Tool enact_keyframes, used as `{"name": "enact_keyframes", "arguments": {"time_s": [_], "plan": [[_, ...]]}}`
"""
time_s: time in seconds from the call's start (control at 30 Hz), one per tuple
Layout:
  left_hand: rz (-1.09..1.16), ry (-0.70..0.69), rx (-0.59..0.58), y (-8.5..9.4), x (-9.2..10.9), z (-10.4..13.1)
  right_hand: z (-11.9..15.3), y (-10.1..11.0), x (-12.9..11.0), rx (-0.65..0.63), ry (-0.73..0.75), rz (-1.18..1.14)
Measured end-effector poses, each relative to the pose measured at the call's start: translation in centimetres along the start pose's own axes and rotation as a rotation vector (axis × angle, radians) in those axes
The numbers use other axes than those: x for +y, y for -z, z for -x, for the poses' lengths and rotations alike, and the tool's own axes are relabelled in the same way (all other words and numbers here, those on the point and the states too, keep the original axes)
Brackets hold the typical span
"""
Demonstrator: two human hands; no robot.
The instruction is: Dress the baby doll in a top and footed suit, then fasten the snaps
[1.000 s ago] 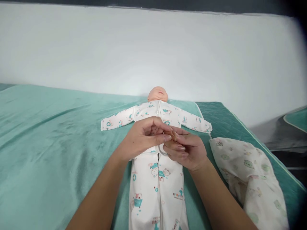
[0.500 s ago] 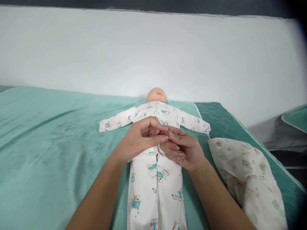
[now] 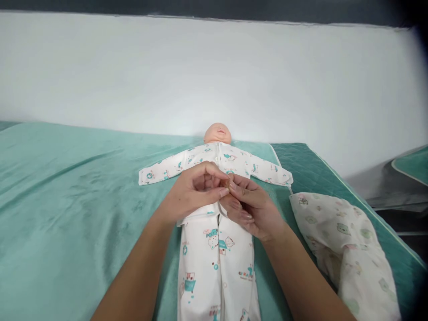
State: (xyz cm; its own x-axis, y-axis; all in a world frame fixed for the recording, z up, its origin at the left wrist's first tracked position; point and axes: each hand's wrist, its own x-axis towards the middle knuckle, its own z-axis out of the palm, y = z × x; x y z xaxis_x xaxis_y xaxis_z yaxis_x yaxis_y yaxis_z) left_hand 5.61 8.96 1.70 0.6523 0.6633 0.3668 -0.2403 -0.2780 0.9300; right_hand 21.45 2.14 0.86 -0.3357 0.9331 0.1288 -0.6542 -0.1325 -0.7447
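Observation:
A baby doll lies on its back, dressed in a white printed top with its sleeves spread wide. White printed pants stretch from the top toward me. Above the doll's belly, my left hand and my right hand meet fingertip to fingertip. Both are closed in a pinch. Something small and brownish seems to show between the fingertips, too small and covered to name. The lower front of the top is hidden behind my hands.
Under the doll is a light green sheet, with a darker green quilted pad at right. A crumpled white printed cloth lies right of my right forearm. Behind the bed rises a white wall. Another green surface appears at far right.
My joined hands have shifted very slightly left, still pinched together. The doll, its clothes and the crumpled cloth keep their places.

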Motion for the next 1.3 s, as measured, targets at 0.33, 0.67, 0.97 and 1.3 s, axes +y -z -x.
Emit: {"name": "enact_keyframes", "arguments": {"time_s": [0.33,0.67,0.97,1.3], "plan": [[-0.130,-0.061,0.177,0.4,0.2,0.0,0.0,-0.4,0.1,0.264,0.142,0.153],[-0.614,-0.061,0.134,0.4,0.7,-0.2,0.5,-0.8,-0.5,0.318,0.099,0.414],[-0.714,-0.143,0.377,0.3,-0.6,-0.4,0.4,0.4,-0.3,0.520,0.506,1.345],[-0.948,-0.070,0.342,1.0,-1.5,-0.9,-0.5,1.3,1.0,0.594,0.585,1.703]]}}
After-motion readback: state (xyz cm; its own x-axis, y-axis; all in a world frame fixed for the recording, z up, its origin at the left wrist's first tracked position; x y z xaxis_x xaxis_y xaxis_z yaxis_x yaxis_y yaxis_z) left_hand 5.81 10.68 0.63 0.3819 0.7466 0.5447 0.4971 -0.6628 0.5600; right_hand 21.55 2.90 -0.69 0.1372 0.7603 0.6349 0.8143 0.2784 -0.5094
